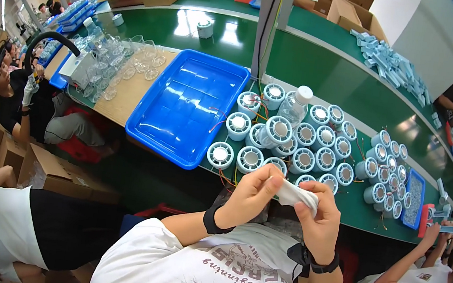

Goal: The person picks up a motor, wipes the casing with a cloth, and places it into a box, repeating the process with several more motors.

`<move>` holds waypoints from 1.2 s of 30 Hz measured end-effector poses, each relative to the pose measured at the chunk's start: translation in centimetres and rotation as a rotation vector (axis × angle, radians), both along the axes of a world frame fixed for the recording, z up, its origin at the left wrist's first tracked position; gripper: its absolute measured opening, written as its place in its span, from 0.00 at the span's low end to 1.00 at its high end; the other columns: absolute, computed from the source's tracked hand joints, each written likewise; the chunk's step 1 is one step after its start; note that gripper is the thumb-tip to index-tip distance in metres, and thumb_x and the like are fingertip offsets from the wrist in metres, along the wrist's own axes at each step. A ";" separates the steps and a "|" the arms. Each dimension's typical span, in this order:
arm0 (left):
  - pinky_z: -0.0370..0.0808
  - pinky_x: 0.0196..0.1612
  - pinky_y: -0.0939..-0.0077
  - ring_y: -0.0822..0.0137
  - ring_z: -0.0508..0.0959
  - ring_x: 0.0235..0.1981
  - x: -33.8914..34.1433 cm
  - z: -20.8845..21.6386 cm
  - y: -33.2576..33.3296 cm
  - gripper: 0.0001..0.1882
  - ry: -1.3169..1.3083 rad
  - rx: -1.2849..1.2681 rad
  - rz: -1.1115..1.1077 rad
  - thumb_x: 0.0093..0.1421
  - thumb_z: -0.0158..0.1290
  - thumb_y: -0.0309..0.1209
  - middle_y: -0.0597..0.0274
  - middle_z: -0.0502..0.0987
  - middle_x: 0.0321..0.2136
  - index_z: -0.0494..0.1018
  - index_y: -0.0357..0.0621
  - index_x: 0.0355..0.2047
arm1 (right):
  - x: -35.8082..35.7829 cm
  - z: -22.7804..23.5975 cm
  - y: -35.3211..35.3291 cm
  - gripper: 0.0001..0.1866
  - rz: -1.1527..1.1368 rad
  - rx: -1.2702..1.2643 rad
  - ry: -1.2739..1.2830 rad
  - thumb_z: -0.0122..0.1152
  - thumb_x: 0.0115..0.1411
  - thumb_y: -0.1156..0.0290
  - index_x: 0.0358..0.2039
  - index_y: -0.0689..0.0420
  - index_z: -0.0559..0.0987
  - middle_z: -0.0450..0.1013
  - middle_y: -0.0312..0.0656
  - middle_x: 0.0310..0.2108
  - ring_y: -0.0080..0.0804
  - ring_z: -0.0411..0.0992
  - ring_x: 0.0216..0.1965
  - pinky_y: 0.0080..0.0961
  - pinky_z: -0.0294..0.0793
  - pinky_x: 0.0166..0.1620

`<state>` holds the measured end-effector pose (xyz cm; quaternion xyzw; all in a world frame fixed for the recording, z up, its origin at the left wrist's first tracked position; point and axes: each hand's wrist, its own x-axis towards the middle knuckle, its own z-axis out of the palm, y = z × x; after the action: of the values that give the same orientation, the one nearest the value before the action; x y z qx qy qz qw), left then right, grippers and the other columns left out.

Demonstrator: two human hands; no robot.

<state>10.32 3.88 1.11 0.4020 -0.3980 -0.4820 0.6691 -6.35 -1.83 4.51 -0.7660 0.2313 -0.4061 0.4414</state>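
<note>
My left hand [253,197] and my right hand [319,225] are raised close together over the table's near edge. Both pinch a crumpled white cloth [295,195], stretched between their fingers; its full shape cannot be made out. Just beyond it stand many light-blue round housings [250,159] with silver discs on top, some with thin coloured wires. A clear plastic bottle [293,109] stands among them, and one housing [277,131] sits higher than those around it.
To the left lies a blue tray [185,107] with a raised rim. Past it are clear plastic parts [111,66] on a brown board. A metal post [263,37] rises behind the housings. Another housing group [386,168] and a small blue tray [415,192] are rightward. Co-workers sit on both sides.
</note>
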 end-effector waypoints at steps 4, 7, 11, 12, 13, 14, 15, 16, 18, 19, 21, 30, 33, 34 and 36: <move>0.70 0.33 0.86 0.80 0.73 0.33 0.2 0.0 0.4 0.09 0.073 -0.093 0.045 0.64 0.53 0.29 0.65 0.75 0.35 0.65 0.41 0.41 | -0.1 1.0 0.5 0.12 0.092 0.550 0.060 0.60 0.62 0.67 0.41 0.63 0.75 0.71 0.32 0.33 0.13 0.64 0.31 0.11 0.64 0.35; 0.72 0.34 0.85 0.78 0.75 0.35 0.9 0.3 0.7 0.13 0.058 -0.056 0.045 0.61 0.56 0.26 0.62 0.75 0.38 0.63 0.42 0.42 | 0.7 1.0 0.6 0.14 0.111 0.949 -0.147 0.61 0.62 0.67 0.42 0.64 0.75 0.71 0.32 0.32 0.14 0.65 0.31 0.12 0.64 0.35; 0.74 0.34 0.84 0.76 0.76 0.37 0.2 0.4 1.0 0.17 0.030 -0.006 0.110 0.59 0.58 0.25 0.59 0.75 0.39 0.61 0.43 0.43 | 0.0 1.1 -0.4 0.13 0.323 1.152 0.064 0.58 0.64 0.67 0.42 0.64 0.75 0.71 0.33 0.33 0.15 0.65 0.33 0.12 0.64 0.37; 0.74 0.33 0.84 0.76 0.77 0.36 -0.1 0.4 0.7 0.18 0.016 -0.083 0.190 0.60 0.57 0.25 0.59 0.76 0.38 0.60 0.43 0.44 | -0.1 1.1 -0.5 0.13 0.307 1.162 0.073 0.58 0.64 0.67 0.42 0.64 0.75 0.71 0.33 0.33 0.15 0.65 0.33 0.12 0.64 0.37; 0.74 0.33 0.84 0.76 0.77 0.36 -0.3 0.5 0.4 0.18 0.001 -0.159 0.272 0.60 0.57 0.25 0.60 0.76 0.38 0.60 0.43 0.44 | -0.2 1.2 -0.5 0.15 0.251 0.851 0.137 0.57 0.64 0.64 0.43 0.64 0.74 0.71 0.34 0.34 0.17 0.66 0.32 0.14 0.66 0.36; 0.74 0.33 0.84 0.76 0.77 0.36 -0.2 0.8 0.3 0.18 0.013 -0.151 0.266 0.60 0.57 0.25 0.60 0.76 0.38 0.60 0.43 0.44 | -0.1 1.2 -0.5 0.17 0.198 0.539 0.198 0.56 0.65 0.61 0.44 0.64 0.74 0.72 0.36 0.35 0.18 0.67 0.31 0.17 0.67 0.35; 0.74 0.32 0.84 0.76 0.77 0.35 0.3 1.1 0.3 0.18 0.045 -0.034 0.150 0.60 0.56 0.24 0.60 0.76 0.37 0.59 0.43 0.45 | 0.0 1.3 -0.6 0.19 0.149 0.225 0.256 0.55 0.65 0.59 0.44 0.64 0.73 0.72 0.38 0.35 0.20 0.68 0.30 0.19 0.69 0.34; 0.74 0.32 0.84 0.76 0.77 0.34 0.7 1.4 0.8 0.19 0.078 0.083 0.034 0.60 0.56 0.23 0.60 0.76 0.37 0.58 0.43 0.46 | 0.1 1.5 -0.4 0.19 0.145 0.235 0.269 0.55 0.65 0.59 0.44 0.64 0.73 0.72 0.38 0.35 0.20 0.68 0.30 0.19 0.69 0.34; 0.74 0.32 0.85 0.77 0.77 0.34 0.2 1.1 1.1 0.20 0.124 0.205 -0.083 0.60 0.55 0.23 0.60 0.76 0.37 0.57 0.43 0.47 | 0.7 2.1 0.0 0.18 0.120 0.320 0.113 0.54 0.66 0.59 0.43 0.64 0.74 0.71 0.37 0.34 0.19 0.66 0.27 0.18 0.67 0.31; 0.74 0.30 0.84 0.75 0.77 0.33 -0.6 0.8 1.0 0.19 0.212 0.151 -0.082 0.60 0.56 0.24 0.60 0.76 0.35 0.59 0.42 0.47 | 1.3 2.4 0.1 0.18 0.116 0.360 0.035 0.54 0.66 0.59 0.42 0.64 0.75 0.71 0.37 0.33 0.18 0.65 0.26 0.17 0.65 0.29; 0.73 0.27 0.82 0.73 0.77 0.33 -1.8 0.1 1.1 0.19 0.383 0.040 -0.078 0.59 0.58 0.26 0.61 0.76 0.31 0.63 0.42 0.46 | 2.4 3.1 0.1 0.18 0.104 0.442 -0.122 0.53 0.66 0.59 0.40 0.64 0.76 0.71 0.36 0.31 0.17 0.64 0.24 0.15 0.63 0.27; 0.66 0.50 0.58 0.52 0.68 0.48 6.9 0.4 3.1 0.29 -1.276 0.044 0.723 0.44 0.65 0.25 0.55 0.70 0.50 0.71 0.44 0.50 | 5.7 5.4 -9.6 0.14 -0.373 -0.811 0.177 0.60 0.62 0.65 0.33 0.67 0.79 0.75 0.40 0.30 0.21 0.69 0.22 0.17 0.65 0.24; 0.65 0.52 0.58 0.52 0.66 0.51 8.6 -0.3 3.8 0.32 -1.483 0.189 0.583 0.44 0.65 0.25 0.53 0.68 0.52 0.70 0.43 0.53 | 7.4 4.7 -13.4 0.12 -0.250 -0.928 0.234 0.63 0.59 0.67 0.31 0.65 0.79 0.76 0.46 0.34 0.33 0.73 0.24 0.23 0.70 0.27; 0.66 0.51 0.59 0.51 0.67 0.50 8.8 -0.7 3.8 0.33 -1.482 0.189 0.530 0.44 0.65 0.26 0.52 0.68 0.51 0.69 0.43 0.53 | 7.9 4.5 -14.0 0.12 -0.253 -0.933 0.233 0.63 0.59 0.67 0.31 0.65 0.79 0.76 0.46 0.34 0.33 0.73 0.24 0.23 0.70 0.27; 0.67 0.51 0.59 0.51 0.68 0.49 9.0 -1.4 3.7 0.34 -1.481 0.187 0.424 0.44 0.65 0.26 0.51 0.68 0.51 0.68 0.41 0.54 | 9.0 4.2 -15.0 0.11 -0.230 -0.972 0.236 0.64 0.57 0.67 0.30 0.64 0.79 0.76 0.49 0.33 0.40 0.73 0.24 0.26 0.71 0.28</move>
<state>19.35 7.59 -0.31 0.7416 -0.6139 0.0190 0.2699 2.66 -16.78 8.73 -0.8929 0.1467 -0.4236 -0.0422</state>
